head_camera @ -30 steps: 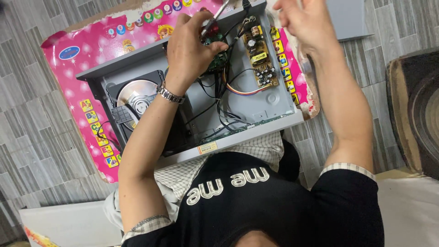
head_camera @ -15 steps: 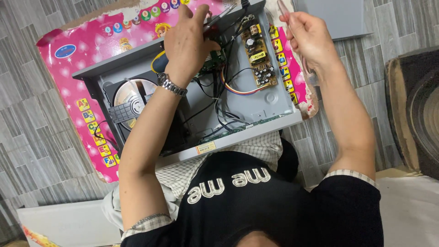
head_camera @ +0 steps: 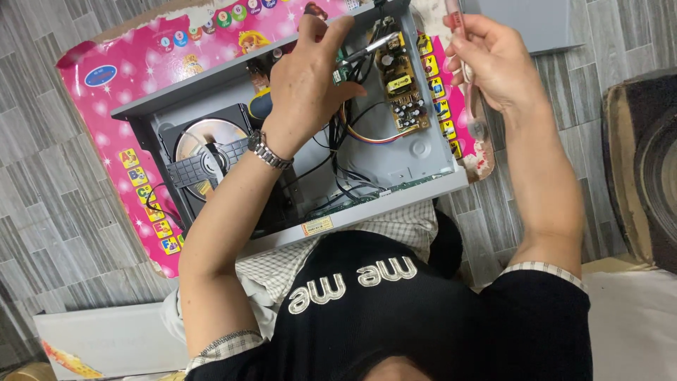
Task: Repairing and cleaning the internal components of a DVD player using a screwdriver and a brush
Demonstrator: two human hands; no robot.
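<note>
The open grey metal disc-player chassis (head_camera: 416, 152) lies on a pink printed cardboard sheet (head_camera: 106, 106) over the grey wood-grain floor, its near edge against my lap. Inside, a silver disc (head_camera: 204, 137) sits under a black clamp bar at one end, a yellow-brown power circuit board (head_camera: 398, 85) lines the other, and black and coloured wires tangle between them.

My left hand (head_camera: 307, 77), with a steel wristwatch (head_camera: 268, 149) on the wrist, is curled down into the middle of the chassis, fingers closed around a slim silver metal tool (head_camera: 367, 48) whose tip points toward the circuit board. My right hand (head_camera: 493, 63) is raised beside the chassis's end wall, closed on a thin pinkish stick-like tool (head_camera: 458, 28).

There is bare metal floor in the chassis near the front wall; its walls hem my left hand in.

My left palm hides what the tool touches, and the pink tool's top runs out of view. A dark round speaker (head_camera: 645, 162) is cut off at the edge.
</note>
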